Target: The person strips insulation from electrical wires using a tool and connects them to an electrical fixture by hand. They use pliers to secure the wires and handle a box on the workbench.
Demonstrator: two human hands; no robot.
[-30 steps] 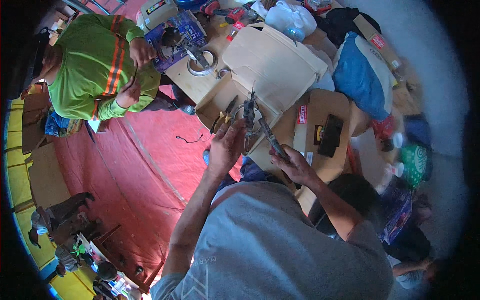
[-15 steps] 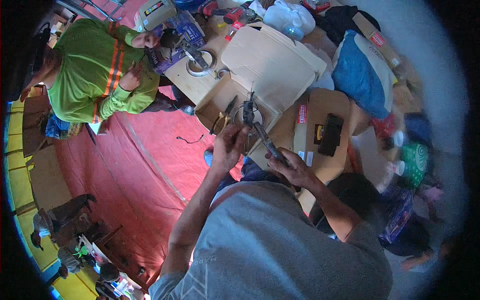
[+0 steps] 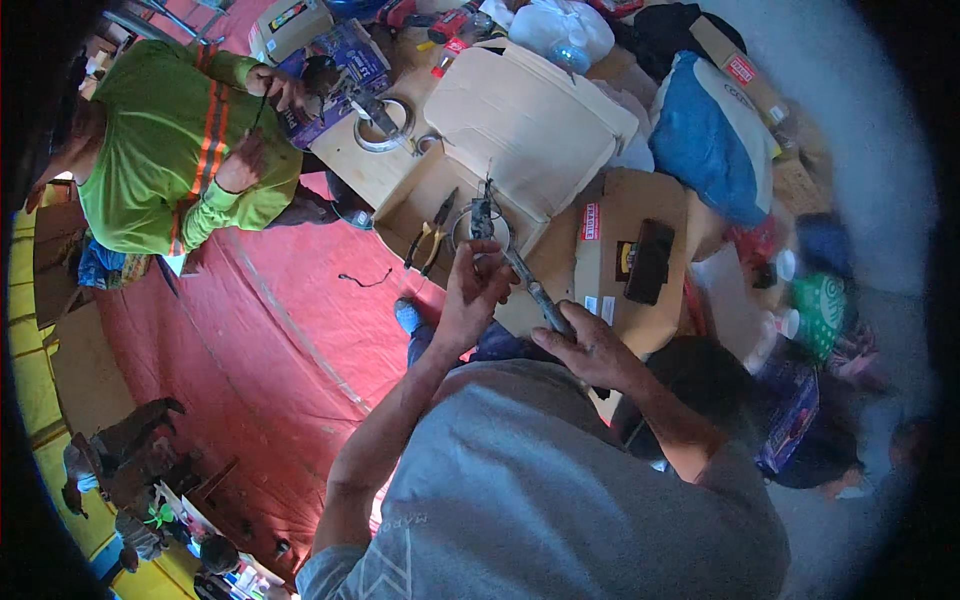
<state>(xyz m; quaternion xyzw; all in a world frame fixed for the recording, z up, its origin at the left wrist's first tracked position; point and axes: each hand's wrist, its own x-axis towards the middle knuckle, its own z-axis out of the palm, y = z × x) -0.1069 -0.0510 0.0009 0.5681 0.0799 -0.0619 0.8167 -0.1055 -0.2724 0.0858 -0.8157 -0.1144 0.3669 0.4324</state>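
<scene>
My right hand (image 3: 592, 348) is closed around a grey rod (image 3: 541, 298) that slants up and left over an open cardboard box (image 3: 400, 205). At its upper end sits a small dark part (image 3: 484, 215) with thin wires sticking up; its exact kind is unclear. My left hand (image 3: 476, 295) has curled fingers pressed on the lower edge of that dark part. Inside the box, beside my left hand, lie pliers (image 3: 430, 240) with yellow handles. A pale metal ring (image 3: 458, 232) shows behind the dark part.
The box's lid (image 3: 530, 130) lies folded back. A black phone (image 3: 651, 262) rests on a cardboard box (image 3: 610, 250) at right. Left of the table, a co-worker in a green shirt (image 3: 170, 150) handles a dark item. Another metal ring (image 3: 384, 145) lies near them. Red sheeting (image 3: 260, 320) covers the floor.
The whole view has shifted slightly. My left fingers have moved along the dark part and the thumb has spread a little. The co-worker's hands have risen and hold a dark thin item.
</scene>
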